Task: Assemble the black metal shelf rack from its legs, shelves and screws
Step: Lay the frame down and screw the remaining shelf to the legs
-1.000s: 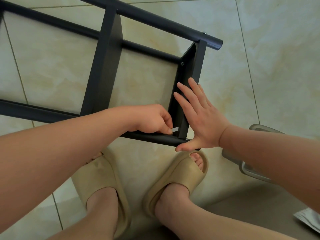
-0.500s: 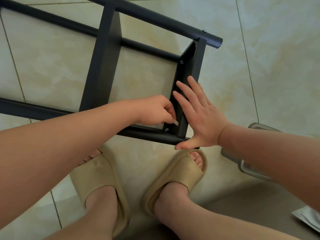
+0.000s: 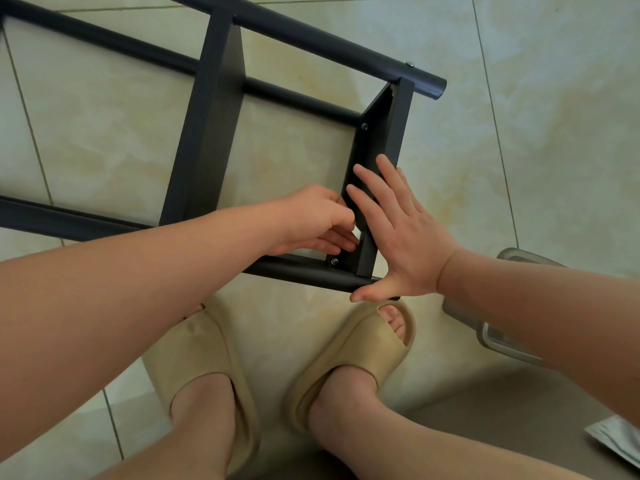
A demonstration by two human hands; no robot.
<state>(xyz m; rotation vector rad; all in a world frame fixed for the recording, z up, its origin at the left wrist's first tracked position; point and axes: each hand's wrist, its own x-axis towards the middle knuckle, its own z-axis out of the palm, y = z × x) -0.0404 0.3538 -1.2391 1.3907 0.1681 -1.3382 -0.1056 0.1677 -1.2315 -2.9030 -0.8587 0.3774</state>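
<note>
Tiled floor (image 3: pixel 554 133) bears the black rack (image 3: pixel 204 140), two beige sandals (image 3: pixel 367 344), a grey tray (image 3: pixel 498 341).

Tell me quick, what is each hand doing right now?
Left hand: closed, pinching a small pale tool.
Right hand: open, fingers flat against the end shelf.

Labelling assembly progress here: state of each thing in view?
shelf rack: partly assembled, lying on its side on the floor.
end shelf: mounted at the rack's end, right hand against it.
near screw: seated at the end shelf's near corner.
left hand: pinches a small pale piece beside the end shelf.
right hand: flat, fingers straight, pressing the end shelf.
slippers: worn.
foil packet: lying flat, cut off by the frame edge.
</note>
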